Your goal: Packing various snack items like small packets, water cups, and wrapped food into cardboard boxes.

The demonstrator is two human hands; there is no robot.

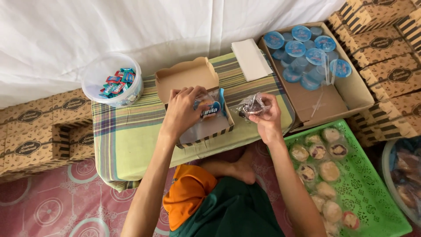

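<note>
Snack box (193, 85), one open cardboard carton, sits on the striped cloth desk (127, 136). Left hand (184, 109) presses a blue-and-white packet (212, 107) inside it, fingers curled. Right hand (266, 117) pinches one clear-wrapped dark cake (251, 106), just beside the box. One green plastic tray (372, 193) holds about a dozen wrapped round cakes.

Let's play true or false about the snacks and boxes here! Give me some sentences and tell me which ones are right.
1. The left hand puts a blue snack packet into the open snack box. True.
2. The right hand is empty. False: it holds a clear-wrapped dark cake.
3. The tray of wrapped cakes is red. False: it is green.
4. The blue-lidded cups sit in a cardboard carton. True.
5. The round tub holds small packets. True.
</note>
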